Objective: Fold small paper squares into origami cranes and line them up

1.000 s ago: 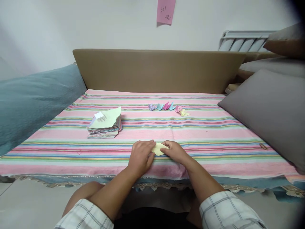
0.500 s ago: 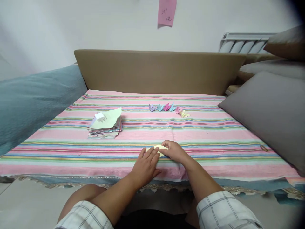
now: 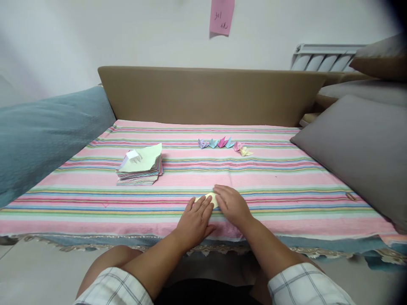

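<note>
A pale yellow piece of folded paper lies on the striped cloth close to the front edge. My left hand rests flat over its left part, fingers stretched out and thumb apart. Over the paper's right end lies my right hand, its fingers extended and slightly blurred, covering that end. Farther back stands a row of several small folded paper cranes in purple, blue and pink, with a yellow one at the right.
Left of my hands sits a stack of coloured paper with a white plug adapter on top. A grey cushion leans at the right, near a small brown object. A blue-green armrest borders the left side.
My right hand has let go of its pinch on the paper's right end and now lies over it with fingers extended. My left hand stays in place.
</note>
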The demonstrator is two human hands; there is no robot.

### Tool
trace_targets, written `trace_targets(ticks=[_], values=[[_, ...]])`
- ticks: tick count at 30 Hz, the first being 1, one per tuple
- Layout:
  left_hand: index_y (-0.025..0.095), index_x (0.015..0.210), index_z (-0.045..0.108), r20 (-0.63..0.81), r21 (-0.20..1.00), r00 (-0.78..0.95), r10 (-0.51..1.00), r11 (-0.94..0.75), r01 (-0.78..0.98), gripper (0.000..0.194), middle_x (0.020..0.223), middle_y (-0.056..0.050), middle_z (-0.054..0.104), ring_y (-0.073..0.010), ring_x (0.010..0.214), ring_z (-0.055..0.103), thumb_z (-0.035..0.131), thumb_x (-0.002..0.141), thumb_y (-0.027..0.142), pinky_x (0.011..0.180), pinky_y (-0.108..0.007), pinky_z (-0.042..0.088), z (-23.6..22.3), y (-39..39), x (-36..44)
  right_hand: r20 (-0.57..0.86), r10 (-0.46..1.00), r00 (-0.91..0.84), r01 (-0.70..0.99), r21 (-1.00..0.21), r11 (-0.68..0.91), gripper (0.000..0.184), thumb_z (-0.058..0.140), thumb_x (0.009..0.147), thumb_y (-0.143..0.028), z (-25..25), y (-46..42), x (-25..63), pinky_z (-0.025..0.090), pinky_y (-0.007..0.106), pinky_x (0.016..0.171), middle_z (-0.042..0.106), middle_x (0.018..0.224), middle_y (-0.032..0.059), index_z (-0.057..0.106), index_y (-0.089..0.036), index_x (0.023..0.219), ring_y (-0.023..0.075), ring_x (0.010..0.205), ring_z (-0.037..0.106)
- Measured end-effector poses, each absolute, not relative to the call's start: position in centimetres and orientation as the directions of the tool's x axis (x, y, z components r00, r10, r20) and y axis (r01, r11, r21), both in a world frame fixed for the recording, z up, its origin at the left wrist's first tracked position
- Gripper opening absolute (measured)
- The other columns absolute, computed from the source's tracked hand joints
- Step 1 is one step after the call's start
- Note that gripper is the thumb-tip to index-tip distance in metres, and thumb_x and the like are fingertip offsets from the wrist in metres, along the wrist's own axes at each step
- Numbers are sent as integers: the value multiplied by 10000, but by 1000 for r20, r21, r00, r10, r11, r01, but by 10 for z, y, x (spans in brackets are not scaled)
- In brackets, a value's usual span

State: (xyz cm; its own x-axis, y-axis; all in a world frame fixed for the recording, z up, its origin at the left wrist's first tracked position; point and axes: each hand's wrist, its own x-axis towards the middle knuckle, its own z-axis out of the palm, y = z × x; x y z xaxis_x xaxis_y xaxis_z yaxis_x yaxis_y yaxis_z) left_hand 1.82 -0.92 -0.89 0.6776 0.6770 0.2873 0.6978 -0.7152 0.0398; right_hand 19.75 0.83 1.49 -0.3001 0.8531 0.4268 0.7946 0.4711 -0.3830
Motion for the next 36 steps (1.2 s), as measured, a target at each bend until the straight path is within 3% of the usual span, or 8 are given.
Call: trace_targets(ticks=[3, 6, 15, 22, 27, 29, 32, 36], values=[[174, 1339, 363, 281, 65, 681, 676, -721, 690, 602, 1380, -104, 417, -270, 1288, 321, 509, 816, 434, 1072, -469, 191, -7, -9, 18, 345, 757, -555, 727, -241, 643, 617, 364, 896, -455, 2, -8, 188, 231, 482, 1067, 344, 1420, 143, 279, -95, 1389, 263, 1329, 255], [177, 1348, 352, 261, 78, 681, 684, -718, 692, 630, 1375, -97, 425, -266, 1280, 331, 537, 794, 415, 1073, -456, 194, -4, -9, 18, 274, 782, -559, 767, -186, 614, 808, 344, 848, -603, -13, -16, 188, 184, 541, 1066, 251, 1450, 182, 162, -63, 1420, 287, 1351, 188], [183, 1315, 399, 256, 84, 671, 696, -707, 702, 581, 1382, -97, 417, -266, 1269, 355, 508, 811, 451, 1050, -438, 227, 0, -8, 19, 89, 898, -432, 881, -172, 441, 700, 253, 873, -593, -11, -20, 201, 121, 563, 1068, 203, 1474, 103, 223, -156, 1419, 267, 1361, 167], [180, 1256, 456, 281, 59, 672, 685, -711, 701, 540, 1388, -101, 410, -266, 1257, 375, 474, 828, 509, 1039, -446, 250, -1, -8, 19, 9, 946, -324, 931, -174, 320, 708, 264, 863, -604, -1, -29, 208, 102, 577, 1061, 226, 1462, 125, 282, -145, 1402, 289, 1346, 211], [184, 1264, 443, 271, 51, 672, 690, -707, 705, 557, 1397, -98, 396, -270, 1267, 359, 511, 809, 497, 1044, -450, 239, -3, -8, 19, 170, 972, -160, 971, -151, 187, 725, 323, 833, -640, 6, -26, 212, 43, 577, 1064, 351, 1404, 170, 452, -103, 1303, 340, 1324, 243], [188, 1271, 437, 274, 50, 672, 688, -708, 704, 567, 1394, -99, 401, -270, 1270, 354, 533, 797, 486, 1046, -450, 237, -3, -8, 19, 278, 940, -197, 952, -175, 252, 693, 319, 854, -610, 7, -21, 209, 69, 546, 1075, 331, 1421, 156, 428, -107, 1317, 325, 1330, 235], [193, 1292, 418, 278, 56, 670, 688, -708, 704, 589, 1390, -96, 407, -270, 1268, 358, 544, 790, 474, 1048, -458, 232, -4, -8, 19, 323, 852, -411, 832, -249, 496, 617, 289, 903, -522, 4, -12, 201, 179, 461, 1078, 389, 1397, 121, 325, -127, 1375, 253, 1304, 307], [192, 1294, 425, 273, 65, 671, 690, -709, 702, 583, 1395, -90, 400, -280, 1258, 368, 540, 791, 465, 1045, -470, 231, -5, -8, 18, 332, 856, -397, 795, -342, 501, 619, 296, 911, -474, -6, -3, 191, 281, 439, 1024, 493, 1303, 146, 244, -102, 1402, 238, 1208, 420]])
